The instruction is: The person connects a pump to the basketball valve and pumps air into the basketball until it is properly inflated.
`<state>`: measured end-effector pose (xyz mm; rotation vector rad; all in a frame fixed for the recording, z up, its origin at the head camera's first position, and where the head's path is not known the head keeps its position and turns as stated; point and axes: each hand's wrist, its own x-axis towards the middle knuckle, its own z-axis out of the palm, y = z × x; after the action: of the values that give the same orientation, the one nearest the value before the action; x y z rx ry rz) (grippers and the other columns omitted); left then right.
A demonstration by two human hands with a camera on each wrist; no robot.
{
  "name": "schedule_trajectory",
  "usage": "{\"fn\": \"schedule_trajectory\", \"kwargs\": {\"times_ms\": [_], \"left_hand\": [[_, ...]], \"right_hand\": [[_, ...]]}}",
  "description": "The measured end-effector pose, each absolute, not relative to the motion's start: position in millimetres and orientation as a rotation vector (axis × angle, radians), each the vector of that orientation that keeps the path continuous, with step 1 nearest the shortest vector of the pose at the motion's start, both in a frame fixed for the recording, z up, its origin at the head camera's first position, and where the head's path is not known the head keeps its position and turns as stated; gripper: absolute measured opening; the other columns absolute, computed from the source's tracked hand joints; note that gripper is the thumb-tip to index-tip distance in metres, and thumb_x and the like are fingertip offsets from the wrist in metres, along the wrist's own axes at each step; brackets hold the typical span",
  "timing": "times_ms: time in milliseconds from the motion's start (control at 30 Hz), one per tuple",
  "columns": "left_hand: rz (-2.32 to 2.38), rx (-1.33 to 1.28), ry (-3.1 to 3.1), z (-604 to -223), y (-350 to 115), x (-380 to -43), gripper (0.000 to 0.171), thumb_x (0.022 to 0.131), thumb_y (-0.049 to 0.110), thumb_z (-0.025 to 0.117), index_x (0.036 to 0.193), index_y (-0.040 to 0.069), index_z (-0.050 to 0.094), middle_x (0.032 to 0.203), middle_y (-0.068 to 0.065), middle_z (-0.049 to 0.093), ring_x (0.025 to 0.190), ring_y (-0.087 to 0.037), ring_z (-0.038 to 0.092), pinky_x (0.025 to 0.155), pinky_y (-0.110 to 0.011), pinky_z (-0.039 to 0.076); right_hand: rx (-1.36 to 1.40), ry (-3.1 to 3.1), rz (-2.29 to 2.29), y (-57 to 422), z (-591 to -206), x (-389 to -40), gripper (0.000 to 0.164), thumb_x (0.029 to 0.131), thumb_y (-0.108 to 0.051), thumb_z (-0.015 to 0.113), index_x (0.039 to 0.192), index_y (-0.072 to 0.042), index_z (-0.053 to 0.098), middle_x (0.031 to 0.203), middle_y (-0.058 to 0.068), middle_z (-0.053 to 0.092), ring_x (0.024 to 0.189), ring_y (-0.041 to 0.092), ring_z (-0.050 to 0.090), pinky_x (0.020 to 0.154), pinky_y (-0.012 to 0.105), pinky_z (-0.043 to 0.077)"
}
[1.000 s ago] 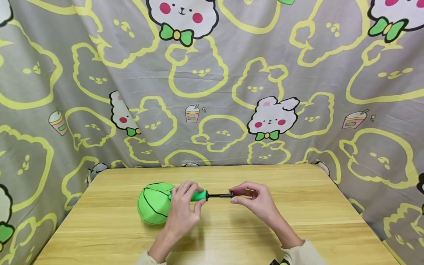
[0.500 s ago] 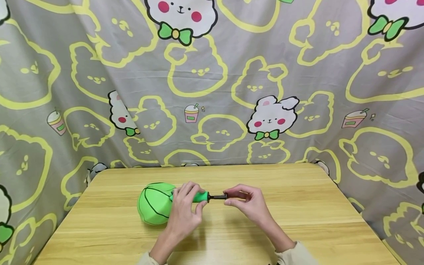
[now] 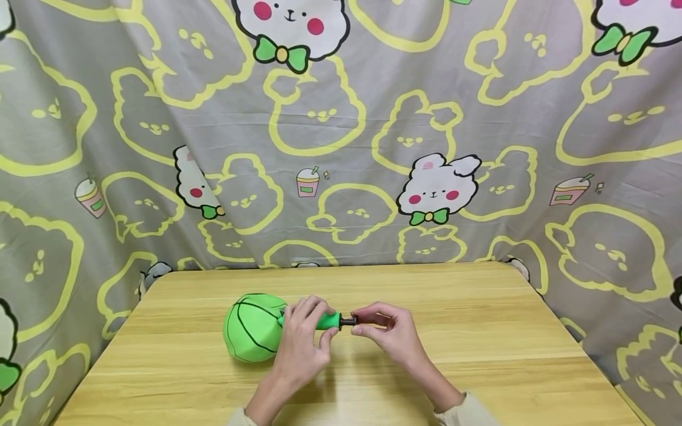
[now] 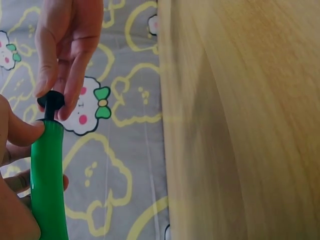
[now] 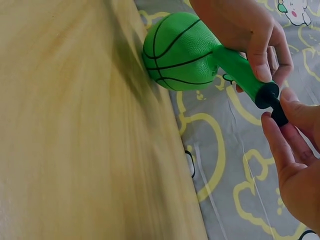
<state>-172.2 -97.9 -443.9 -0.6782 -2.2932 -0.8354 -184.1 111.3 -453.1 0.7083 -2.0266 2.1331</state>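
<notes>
A green ball (image 3: 253, 332) with black lines sits on the left side of the table, its surface angular and uneven in the head view. A slim green hand pump (image 3: 328, 321) joins its right side and lies roughly level. My left hand (image 3: 302, 346) grips the pump barrel, fingers over the top and thumb near its black end cap. At the other end, my right hand (image 3: 393, 337) pinches the black plunger handle (image 4: 51, 101) between thumb and fingers. Only a short length of plunger rod shows. In the right wrist view, the barrel meets the ball (image 5: 180, 54) directly.
The wooden table (image 3: 479, 343) stretches around both hands. Behind it and along both sides hangs a grey curtain (image 3: 351, 136) with yellow cartoon outlines, close to the table's back edge.
My right hand has moved left and pushed the plunger most of the way into the barrel. The left hand, pump and ball have shifted slightly right.
</notes>
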Motion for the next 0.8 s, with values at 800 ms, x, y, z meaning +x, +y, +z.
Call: {"fn": "schedule_trajectory", "kwargs": {"times_ms": [800], "left_hand": [[-0.876,-0.689,-2.26,-441.2,-109.7,-178.3,0.029,0.079,0.01,0.082,0.103,0.016,0.067,0.105,0.003,0.062,0.106,-0.018,0.06,0.095,-0.049,0.039]], "right_hand": [[0.71,-2.165,2.113,135.4,-432.9,-185.8,0.027,0.084,0.002,0.08,0.11,0.001,0.071,0.112,0.026,0.068,0.101,0.028,0.073,0.078,0.039,0.06]]}}
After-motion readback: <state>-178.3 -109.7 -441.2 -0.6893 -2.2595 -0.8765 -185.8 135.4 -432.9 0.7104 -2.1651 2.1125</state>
